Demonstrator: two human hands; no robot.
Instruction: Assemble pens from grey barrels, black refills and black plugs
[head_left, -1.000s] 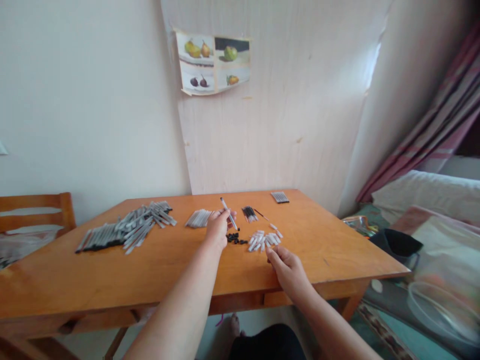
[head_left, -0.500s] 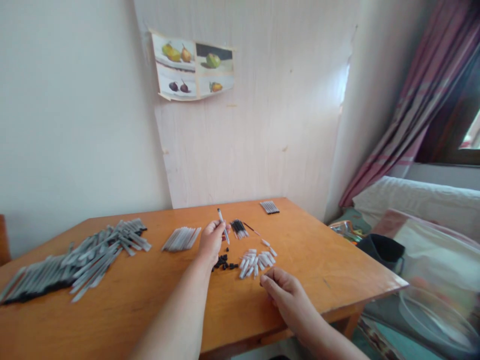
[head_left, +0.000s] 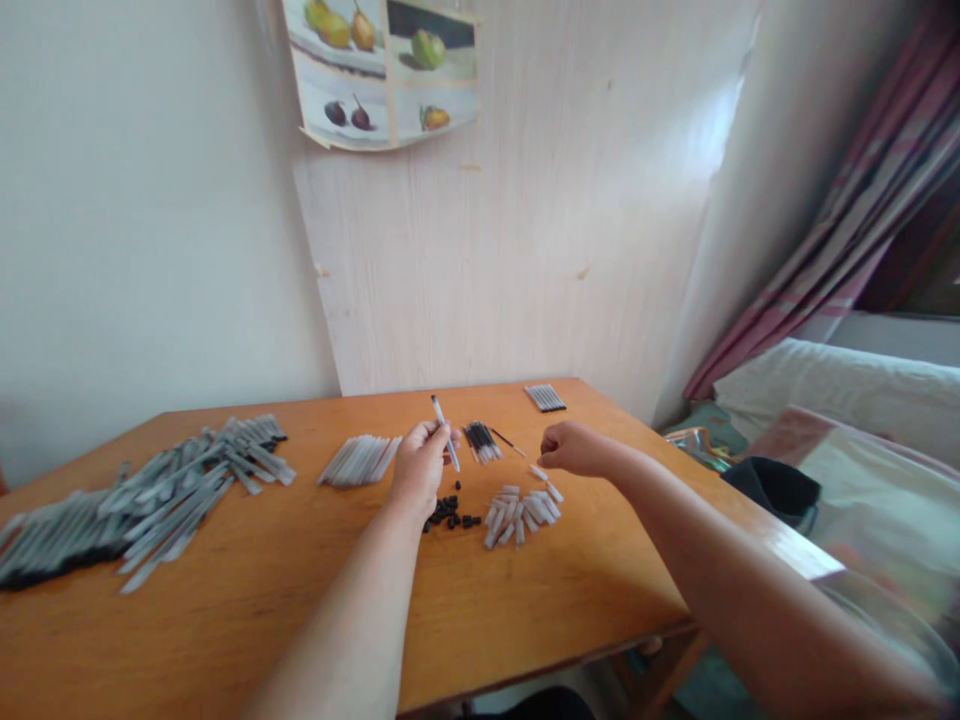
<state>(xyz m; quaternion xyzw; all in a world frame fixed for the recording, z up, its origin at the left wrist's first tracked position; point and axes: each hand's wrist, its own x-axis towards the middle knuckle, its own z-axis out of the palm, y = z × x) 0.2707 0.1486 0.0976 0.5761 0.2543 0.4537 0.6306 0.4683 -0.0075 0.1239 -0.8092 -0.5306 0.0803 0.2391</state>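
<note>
My left hand [head_left: 422,460] is closed around a clear pen [head_left: 444,432] with a dark upper end, tilted above the middle of the table. My right hand [head_left: 571,448] is closed, its fingers curled down beside the loose clear pen caps [head_left: 550,484]; what its fingertips hold, if anything, is hidden. Nearer to me lies a pile of clear caps [head_left: 521,515]. Small black plugs [head_left: 448,512] are scattered beside it. Between my hands sit a bundle of dark ink refills [head_left: 481,441] and one separate refill [head_left: 508,442].
A row of clear pen barrels [head_left: 361,460] lies left of my left hand. Many pens or barrels with black ends [head_left: 180,490] are heaped at the far left. A neat row of pens [head_left: 545,398] rests at the back right. The wooden table [head_left: 315,610] meets the wall behind.
My right hand has moved forward from the table's near side to beside the loose caps and refills. My left hand still holds the pen. The camera view has shifted slightly.
</note>
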